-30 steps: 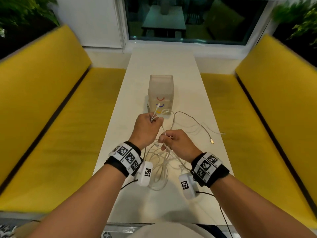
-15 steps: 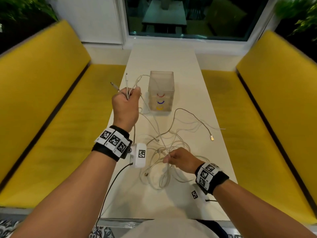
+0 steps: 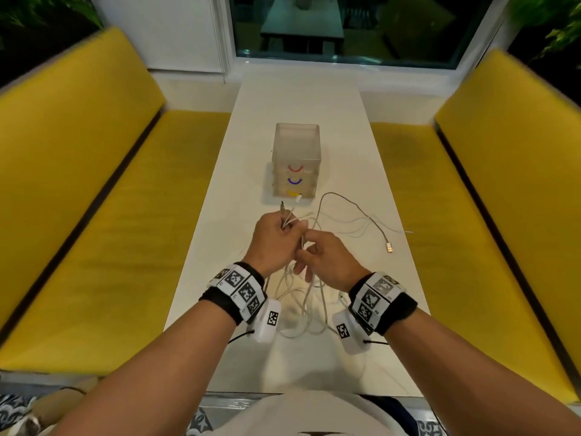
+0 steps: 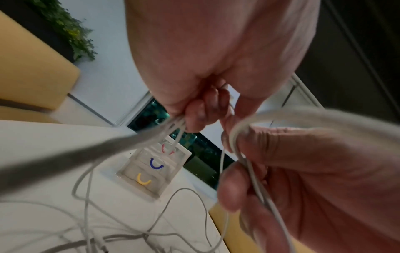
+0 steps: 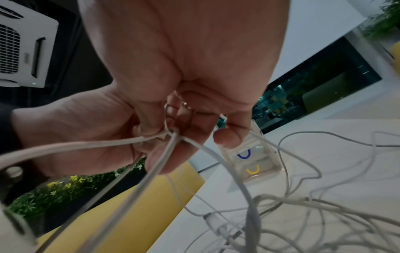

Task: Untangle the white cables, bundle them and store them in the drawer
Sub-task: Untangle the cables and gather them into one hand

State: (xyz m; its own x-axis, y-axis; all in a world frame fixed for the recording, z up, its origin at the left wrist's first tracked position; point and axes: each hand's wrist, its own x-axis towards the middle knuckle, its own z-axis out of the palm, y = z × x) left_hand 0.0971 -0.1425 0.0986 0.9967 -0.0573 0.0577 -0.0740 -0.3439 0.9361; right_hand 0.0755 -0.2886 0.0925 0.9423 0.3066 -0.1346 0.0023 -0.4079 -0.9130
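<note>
Several white cables (image 3: 301, 309) lie tangled on the white table (image 3: 345, 152) beneath both hands. My left hand (image 3: 290, 228) grips a bunch of them, and their plug ends (image 3: 287, 212) stick up out of the fist. Touching it from the right, my right hand (image 3: 303, 256) pinches the same strands just below. In the left wrist view the left fingers (image 4: 195, 116) curl round the strands and the right hand (image 4: 281, 171) holds a loop. The right wrist view shows the cables (image 5: 171, 135) squeezed in the right hand. The clear drawer unit (image 3: 297, 152) stands behind, all drawers shut.
One cable loops out to the right and ends in a gold USB plug (image 3: 390, 247) near the table's right edge. Yellow benches (image 3: 94, 231) flank the table on both sides. The drawer handles are red (image 3: 295, 168), blue and yellow. A window (image 3: 314, 26) lies beyond the far end.
My left hand has come down and right from its raised position with the cable ends. My right hand has risen from the tangle to meet it.
</note>
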